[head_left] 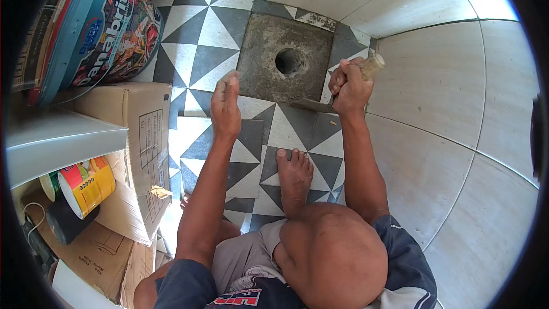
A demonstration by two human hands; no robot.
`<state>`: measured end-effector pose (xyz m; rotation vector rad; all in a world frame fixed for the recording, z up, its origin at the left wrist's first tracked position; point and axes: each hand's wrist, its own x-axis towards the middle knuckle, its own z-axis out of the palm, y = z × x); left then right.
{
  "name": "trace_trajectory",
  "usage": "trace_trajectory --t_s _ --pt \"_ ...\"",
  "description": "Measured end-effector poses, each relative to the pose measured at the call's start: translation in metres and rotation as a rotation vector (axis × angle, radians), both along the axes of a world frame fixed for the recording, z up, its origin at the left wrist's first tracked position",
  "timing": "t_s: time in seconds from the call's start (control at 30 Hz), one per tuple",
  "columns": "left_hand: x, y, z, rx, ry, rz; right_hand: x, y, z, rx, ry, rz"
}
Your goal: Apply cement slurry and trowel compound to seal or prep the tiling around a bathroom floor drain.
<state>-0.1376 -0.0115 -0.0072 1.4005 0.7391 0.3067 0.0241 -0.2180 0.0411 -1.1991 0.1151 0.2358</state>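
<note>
My right hand (351,88) is wrapped round the pale handle (373,66) of a trowel. The trowel's flat metal blade (315,105) points left and lies along the near edge of a square of bare grey cement (260,74). A round drain hole (289,62) opens near the middle of that square. On the other side, my left hand (226,103) is held edge-up with its fingers stretched out, beside the square's left corner. Nothing shows in it, though its palm is partly turned from view.
Black-and-white triangle-patterned tiles (197,74) surround the cement. Beige tiled walls (423,74) close in behind and at right. A large printed bucket (117,28), a cardboard box (150,160) and a yellow-and-red container (88,186) crowd the left. My bare foot (295,174) stands in front.
</note>
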Motion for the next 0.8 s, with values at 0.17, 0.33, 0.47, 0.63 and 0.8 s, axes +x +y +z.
trace_trajectory --t_s 0.17,0.33,0.47,0.63,0.8 --pt "0.008 -0.042 -0.002 0.042 -0.02 -0.106 0.015 0.001 0.0 -0.02 0.064 0.005" --pt "0.017 -0.074 -0.002 0.002 0.018 -0.273 0.009 -0.003 -0.001 -0.024 0.027 0.008" --pt "0.023 -0.09 0.006 0.156 -0.025 -0.387 -0.009 -0.024 0.002 0.0 -0.046 -0.047" --pt "0.026 -0.096 -0.003 0.242 -0.054 -0.333 -0.018 -0.017 -0.008 -0.004 -0.114 -0.155" --pt "0.029 -0.068 0.01 0.155 -0.014 -0.385 -0.022 0.007 0.004 -0.218 -0.158 0.012"
